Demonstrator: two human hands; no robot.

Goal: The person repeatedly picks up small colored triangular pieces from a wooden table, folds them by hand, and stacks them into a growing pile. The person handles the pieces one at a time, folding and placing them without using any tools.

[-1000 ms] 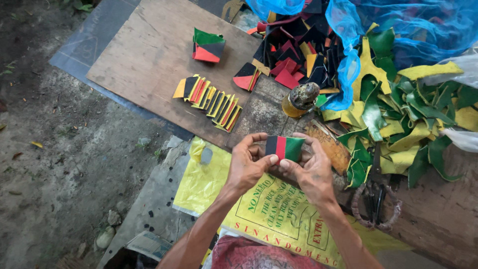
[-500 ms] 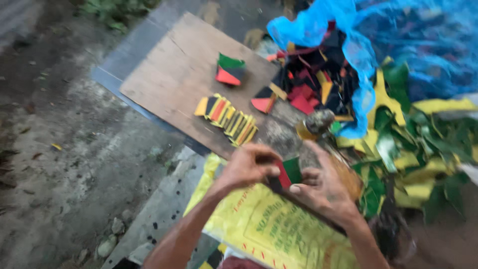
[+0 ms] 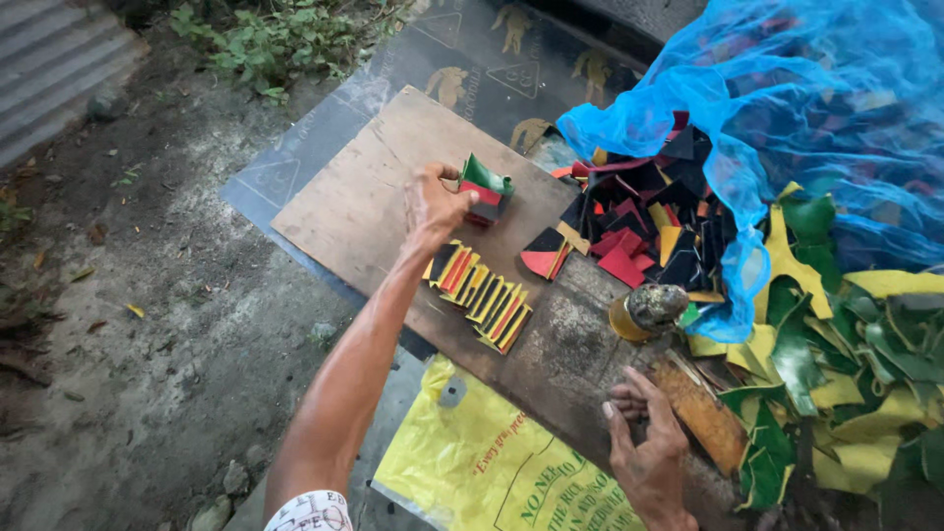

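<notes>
Outdoors, wooden board [image 3: 364, 211] on dirt ground [image 3: 128, 324], left hand [image 3: 435, 204] grasping a folded stack [image 3: 485, 189], right hand [image 3: 644, 447] loosely curled, empty

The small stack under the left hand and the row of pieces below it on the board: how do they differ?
The small stack is piled upright with a green piece curling on top, and the left hand grips it; the row of pieces lies fanned out, overlapping, untouched. The stack shows green and red; the row shows yellow, black and red edges. Both sit on the wooden board.

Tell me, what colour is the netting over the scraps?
Bright blue netting, clearest in the head view.
</notes>
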